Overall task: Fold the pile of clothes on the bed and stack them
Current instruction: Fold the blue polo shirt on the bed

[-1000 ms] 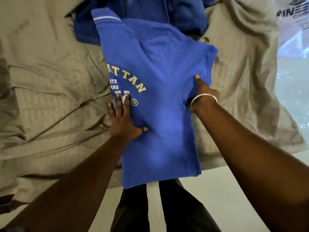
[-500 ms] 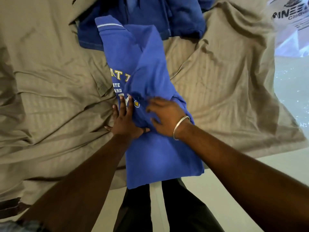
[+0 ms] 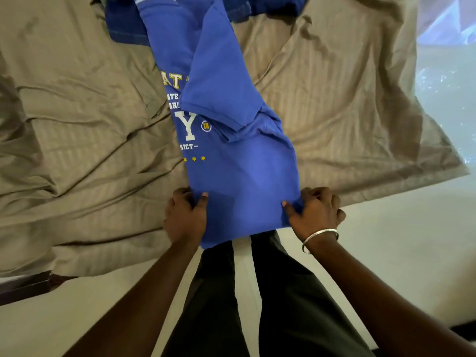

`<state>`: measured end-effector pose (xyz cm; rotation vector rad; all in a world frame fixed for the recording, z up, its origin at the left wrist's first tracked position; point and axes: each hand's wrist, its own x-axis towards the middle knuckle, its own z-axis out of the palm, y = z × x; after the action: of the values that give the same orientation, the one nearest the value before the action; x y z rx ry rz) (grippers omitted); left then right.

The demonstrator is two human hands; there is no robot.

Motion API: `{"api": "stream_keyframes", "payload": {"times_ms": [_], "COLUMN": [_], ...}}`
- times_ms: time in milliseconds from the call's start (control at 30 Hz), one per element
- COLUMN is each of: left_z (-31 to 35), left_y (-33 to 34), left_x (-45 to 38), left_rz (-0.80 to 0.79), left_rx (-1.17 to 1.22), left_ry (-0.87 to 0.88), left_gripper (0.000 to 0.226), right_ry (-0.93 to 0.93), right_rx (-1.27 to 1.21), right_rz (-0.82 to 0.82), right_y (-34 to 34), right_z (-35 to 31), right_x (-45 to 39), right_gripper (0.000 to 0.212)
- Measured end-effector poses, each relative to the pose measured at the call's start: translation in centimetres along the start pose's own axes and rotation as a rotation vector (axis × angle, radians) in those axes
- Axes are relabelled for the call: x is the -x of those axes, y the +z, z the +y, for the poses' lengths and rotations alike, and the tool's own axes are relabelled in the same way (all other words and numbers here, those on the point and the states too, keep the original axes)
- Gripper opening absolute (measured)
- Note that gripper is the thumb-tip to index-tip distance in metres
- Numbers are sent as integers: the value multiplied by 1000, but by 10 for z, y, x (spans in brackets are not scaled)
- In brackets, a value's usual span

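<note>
1. Gripping the near hem of the blue T-shirt, the head view shows the left hand and the right hand, each with fingers curled under a bottom corner and the thumb pinching on top.
2. Beyond the grip, the shirt lies lengthwise on the bed, its right side and sleeve already folded over the front; the hem overhangs the bed edge.
3. Judged from this, one shirt is partway folded: the lengthwise fold looks done and the crosswise fold remains. Farther beyond the grip, darker blue clothes lie unfolded, and no stack is visible.
4. Readable print left of the folded sleeve: "AT", "ATE", a large "Y", "12" in a ring, "RICT–", then yellow stars.
</note>
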<state>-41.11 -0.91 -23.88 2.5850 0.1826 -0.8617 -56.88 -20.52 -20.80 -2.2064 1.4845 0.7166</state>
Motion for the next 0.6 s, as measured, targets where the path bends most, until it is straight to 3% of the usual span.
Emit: {"api": "stream_keyframes", "payload": {"times_ms": [100,200,367,500,600], "left_z": [-3,-7,-20,-29,-38], "left_y": [-2,-9,-23,-26,-24], "left_x": [22,39,58,68,87], "left_rz": [-154,-176,-261,-347,-363], "left_rx": [233,334,374,392,461], "left_ry": [-8,63,35,-6,-97], "left_gripper": [23,16,28,22,15], "right_ry": [-222,-467,-272,-150,-79], "right_rx": [-278,-371,-549,-532,-624], "right_rz": [177,291,76,-42,-144], "right_y": [6,9,25,28,26], "right_z": [0,4,30,41,43], "right_x": [14,34,46,45,50], "right_gripper": [28,13,52,32,32]}}
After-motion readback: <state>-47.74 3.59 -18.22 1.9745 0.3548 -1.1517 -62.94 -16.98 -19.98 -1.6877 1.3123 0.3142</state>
